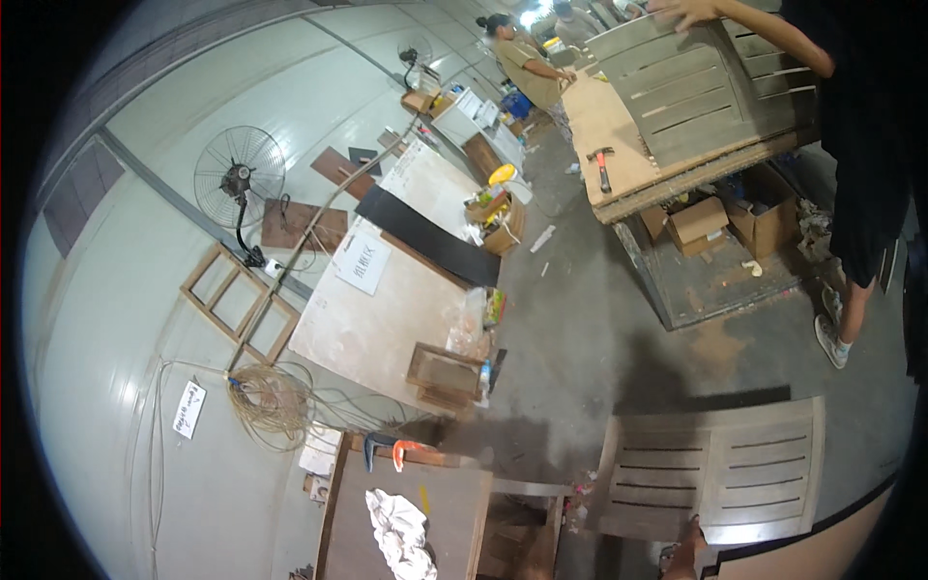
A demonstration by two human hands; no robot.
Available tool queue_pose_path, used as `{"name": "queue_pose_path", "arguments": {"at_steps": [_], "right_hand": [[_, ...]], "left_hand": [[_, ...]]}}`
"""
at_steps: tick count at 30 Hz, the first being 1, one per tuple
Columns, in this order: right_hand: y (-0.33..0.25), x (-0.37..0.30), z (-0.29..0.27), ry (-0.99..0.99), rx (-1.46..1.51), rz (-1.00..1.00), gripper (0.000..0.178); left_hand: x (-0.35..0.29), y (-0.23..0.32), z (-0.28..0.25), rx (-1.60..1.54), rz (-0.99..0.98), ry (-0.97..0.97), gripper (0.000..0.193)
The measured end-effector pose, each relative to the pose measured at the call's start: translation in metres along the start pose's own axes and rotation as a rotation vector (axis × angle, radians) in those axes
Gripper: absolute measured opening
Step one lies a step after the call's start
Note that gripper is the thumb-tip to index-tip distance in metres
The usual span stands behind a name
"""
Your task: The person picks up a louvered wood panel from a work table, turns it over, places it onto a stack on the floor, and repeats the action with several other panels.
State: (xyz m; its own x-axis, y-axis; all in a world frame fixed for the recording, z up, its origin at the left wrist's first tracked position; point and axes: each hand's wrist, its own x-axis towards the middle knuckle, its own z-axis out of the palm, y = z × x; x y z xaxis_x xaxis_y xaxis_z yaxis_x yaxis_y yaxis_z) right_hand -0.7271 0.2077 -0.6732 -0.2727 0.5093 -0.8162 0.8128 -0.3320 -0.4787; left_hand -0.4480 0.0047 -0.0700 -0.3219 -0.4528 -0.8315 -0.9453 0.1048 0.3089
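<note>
At the lower edge, right of centre, my right hand (pixel 692 537) grips the near edge of a slatted wooden panel (pixel 709 454). Its thumb side shows against the rim, while the other fingers are hidden. The panel is grey-brown, with two sets of dark slots side by side, and lies low above the floor. No part of my left hand shows. To the left of the panel, a brown-topped table (pixel 348 527) carries a crumpled white cloth (pixel 398 536), a curved orange tool (pixel 404 451) and a dark curved one beside it.
At the upper right, a co-worker's hand (pixel 688 12) rests on another slatted panel (pixel 667 82) on a workbench with a hammer (pixel 602 169). Cardboard boxes (pixel 698 227) sit beneath. Left stand pale tables (pixel 338 324), coiled hose (pixel 271 406) and a fan (pixel 238 179). More people work behind.
</note>
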Motion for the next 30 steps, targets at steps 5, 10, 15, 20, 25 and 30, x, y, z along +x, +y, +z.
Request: {"name": "queue_pose_path", "arguments": {"at_steps": [5, 10, 15, 20, 25, 30], "right_hand": [[-0.002, -0.025, -0.024, 0.047, -0.034, 0.044, 0.051], [-0.057, -0.083, -0.049, -0.197, -0.394, -0.226, 0.058], [-0.085, -0.141, -0.083, -0.152, 0.118, 0.047, 0.046], [-0.127, -0.185, -0.095, -0.395, 0.434, -0.078, 0.043], [-0.188, -0.196, -0.094, -0.531, 0.667, -0.177, 0.036], [-0.259, -0.212, -0.134, -0.679, 0.614, -0.21, 0.015]], "left_hand": [[0.011, 0.003, -0.001, -0.029, -0.022, 0.006, 0.046], [0.028, 0.008, -0.008, -0.071, -0.006, 0.0, 0.046], [0.026, 0.001, -0.019, -0.129, 0.033, -0.027, 0.045], [0.018, -0.015, -0.022, -0.225, 0.083, -0.048, 0.045], [0.015, -0.049, -0.015, -0.382, 0.142, -0.065, 0.046], [0.045, -0.103, 0.008, -0.762, 0.402, -0.228, 0.047]]}}
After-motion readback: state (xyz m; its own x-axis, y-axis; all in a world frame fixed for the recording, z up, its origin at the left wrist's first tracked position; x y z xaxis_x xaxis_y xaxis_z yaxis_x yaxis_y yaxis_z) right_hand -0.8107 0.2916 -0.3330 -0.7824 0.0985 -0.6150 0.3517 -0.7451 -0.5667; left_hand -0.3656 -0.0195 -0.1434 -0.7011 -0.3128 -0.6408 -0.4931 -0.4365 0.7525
